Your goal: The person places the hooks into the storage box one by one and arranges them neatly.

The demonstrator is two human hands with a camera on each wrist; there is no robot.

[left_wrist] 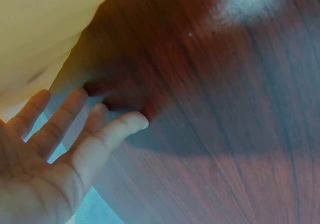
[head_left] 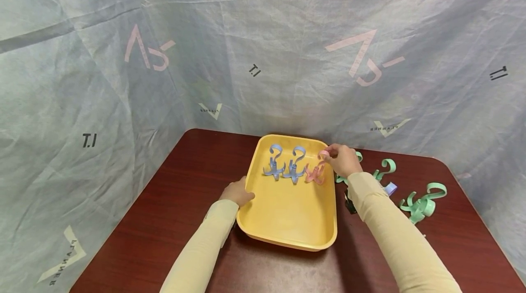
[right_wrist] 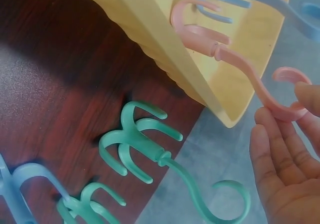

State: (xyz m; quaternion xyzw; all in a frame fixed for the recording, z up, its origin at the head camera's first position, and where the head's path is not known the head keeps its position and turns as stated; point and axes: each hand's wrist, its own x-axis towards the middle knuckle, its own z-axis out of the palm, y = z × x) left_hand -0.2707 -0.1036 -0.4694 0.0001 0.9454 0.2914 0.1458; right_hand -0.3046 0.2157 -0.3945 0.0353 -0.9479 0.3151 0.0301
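A pink multi-prong hanging hook (right_wrist: 199,40) stands in the right side of the yellow tray (head_left: 287,220). My right hand (head_left: 344,159) pinches its curled top between thumb and fingertips, at the tray's right rim. Two blue multi-prong hooks, a left one (head_left: 274,168) and a middle one (head_left: 294,169), stand in a row beside it along the tray's far half. My left hand (head_left: 237,192) rests at the tray's left rim. In the left wrist view its fingers (left_wrist: 60,124) are extended beside the tray's outer wall, holding nothing between them.
Right of the tray on the dark red table (head_left: 172,211) lie green hooks, one nearby (right_wrist: 142,143) and others farther right (head_left: 421,204). A blue hook (right_wrist: 20,189) lies among them. Grey printed sheeting (head_left: 287,55) hangs behind the table.
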